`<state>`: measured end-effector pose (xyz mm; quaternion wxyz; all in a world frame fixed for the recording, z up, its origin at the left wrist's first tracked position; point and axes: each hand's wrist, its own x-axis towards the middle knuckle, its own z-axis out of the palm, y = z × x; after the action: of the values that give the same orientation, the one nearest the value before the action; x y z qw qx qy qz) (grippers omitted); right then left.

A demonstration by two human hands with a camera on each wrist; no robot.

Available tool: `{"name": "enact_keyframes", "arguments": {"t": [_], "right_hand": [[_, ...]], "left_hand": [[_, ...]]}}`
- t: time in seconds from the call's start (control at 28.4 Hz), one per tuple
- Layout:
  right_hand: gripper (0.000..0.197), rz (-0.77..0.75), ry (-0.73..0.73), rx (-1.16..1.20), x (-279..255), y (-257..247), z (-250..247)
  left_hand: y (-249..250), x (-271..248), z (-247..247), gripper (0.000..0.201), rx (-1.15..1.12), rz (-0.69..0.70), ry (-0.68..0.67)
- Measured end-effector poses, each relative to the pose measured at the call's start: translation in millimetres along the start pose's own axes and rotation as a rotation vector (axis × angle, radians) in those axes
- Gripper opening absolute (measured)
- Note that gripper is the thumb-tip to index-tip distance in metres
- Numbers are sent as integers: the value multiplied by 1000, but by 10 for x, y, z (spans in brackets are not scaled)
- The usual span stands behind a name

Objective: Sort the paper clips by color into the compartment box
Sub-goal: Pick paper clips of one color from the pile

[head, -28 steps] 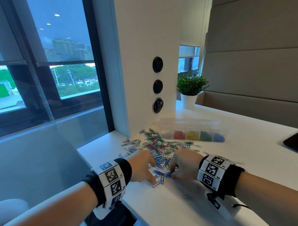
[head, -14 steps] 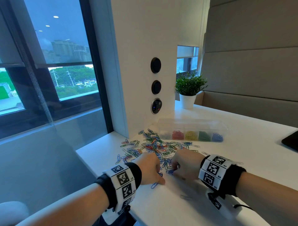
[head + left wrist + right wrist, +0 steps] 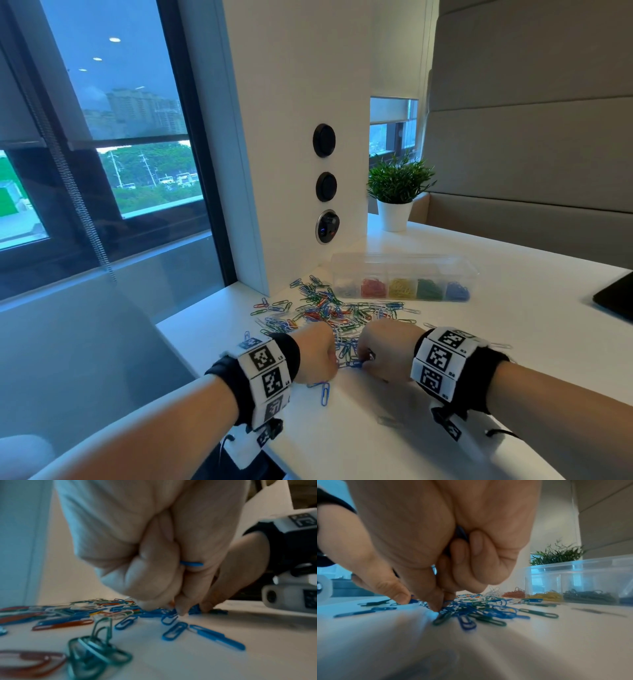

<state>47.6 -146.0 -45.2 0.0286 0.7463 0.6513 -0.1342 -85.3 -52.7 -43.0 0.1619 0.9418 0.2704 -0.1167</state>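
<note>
A mixed-colour pile of paper clips point(image 3: 329, 311) lies on the white table point(image 3: 342, 438). Behind it stands the clear compartment box point(image 3: 400, 277) with white, red, yellow, green and blue clips sorted in its cells. Both hands work at the pile's near edge, almost touching. My left hand point(image 3: 334, 363) is curled, a blue clip point(image 3: 191, 564) tucked between its fingers, its tips point(image 3: 178, 609) on more blue clips. My right hand point(image 3: 364, 359) is curled too, dark blue clips point(image 3: 460, 532) inside the palm and fingertips point(image 3: 436, 607) pressing on blue clips.
One loose blue clip point(image 3: 324, 392) lies just in front of my left hand. A potted plant point(image 3: 397, 192) stands behind the box by the white pillar point(image 3: 291, 137). A dark flat object point(image 3: 616, 298) sits at the table's right edge. The table's left edge runs close to the pile.
The two hands have drawn closer together over the blue clips at the pile's near edge. The left hand slid a little right, leaving the loose blue clip in front of it.
</note>
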Motion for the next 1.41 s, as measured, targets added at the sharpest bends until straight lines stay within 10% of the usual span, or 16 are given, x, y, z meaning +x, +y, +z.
{"name": "enact_keyframes", "arguments": {"t": [0.7, 0.95, 1.2, 1.41], "right_hand": [[29, 151, 95, 435, -311, 158, -184], [16, 371, 112, 923, -385, 647, -222], [19, 502, 225, 1033, -395, 1321, -515], [16, 610, 327, 1072, -287, 1840, -687]], "left_hand": [[-172, -188, -192, 29, -521, -74, -59], [21, 153, -409, 45, -832, -76, -92], [522, 783, -788, 17, -953, -35, -89], [956, 1419, -935, 29, -949, -45, -9]]}}
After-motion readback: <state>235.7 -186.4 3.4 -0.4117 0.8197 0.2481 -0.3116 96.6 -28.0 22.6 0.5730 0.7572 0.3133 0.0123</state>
